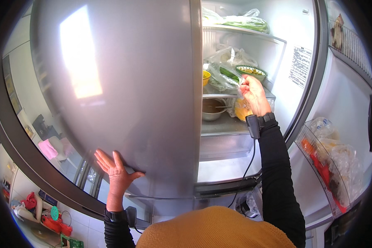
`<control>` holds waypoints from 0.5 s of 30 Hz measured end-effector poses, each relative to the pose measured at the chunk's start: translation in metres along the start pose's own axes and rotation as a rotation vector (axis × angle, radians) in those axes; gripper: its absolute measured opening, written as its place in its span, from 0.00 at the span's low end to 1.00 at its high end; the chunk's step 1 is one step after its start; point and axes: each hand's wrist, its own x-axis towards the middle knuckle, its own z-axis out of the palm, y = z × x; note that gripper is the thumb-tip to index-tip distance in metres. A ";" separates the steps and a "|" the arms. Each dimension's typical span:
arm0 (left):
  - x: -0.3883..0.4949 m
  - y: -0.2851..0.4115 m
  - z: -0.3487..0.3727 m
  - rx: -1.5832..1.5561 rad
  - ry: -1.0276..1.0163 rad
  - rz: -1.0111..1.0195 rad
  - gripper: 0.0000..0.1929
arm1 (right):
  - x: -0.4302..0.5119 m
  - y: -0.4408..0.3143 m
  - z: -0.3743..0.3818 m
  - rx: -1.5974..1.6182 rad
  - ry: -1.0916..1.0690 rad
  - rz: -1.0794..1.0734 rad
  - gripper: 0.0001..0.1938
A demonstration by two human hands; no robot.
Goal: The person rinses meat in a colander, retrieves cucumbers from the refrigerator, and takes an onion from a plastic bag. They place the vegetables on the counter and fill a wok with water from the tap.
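Note:
My right hand point(254, 93) reaches into the open right side of a refrigerator, its fingers closed on the gathered edge of a clear plastic bag point(224, 74). Green vegetables show through that bag, on the middle shelf. Just behind my fingers sits a patterned bowl of food point(251, 72); a yellow bowl point(206, 77) stands at the left, partly hidden by the door. On the shelf below are a metal bowl point(213, 109) with brown contents and a bag with something yellow point(242, 108). My left hand point(117, 170) rests with spread fingers against the closed grey left door point(155, 93).
The open right door point(344, 102) has racks holding plastic bags point(341, 161) and a red item. Bagged green vegetables point(245, 23) lie on the top shelf. A black cable point(246, 176) hangs from my right wrist. Red things point(54, 223) and a green crate point(71, 241) are at the lower left.

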 end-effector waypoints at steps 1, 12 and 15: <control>0.000 0.000 0.000 -0.005 -0.001 -0.001 0.73 | -0.001 0.002 -0.001 -0.002 -0.037 0.026 0.12; -0.003 0.003 0.000 -0.004 0.018 0.000 0.72 | -0.044 -0.008 0.016 -1.791 0.127 -0.479 0.13; -0.003 0.003 -0.001 -0.054 0.015 -0.014 0.67 | -0.055 -0.014 0.017 -1.831 0.219 -0.493 0.14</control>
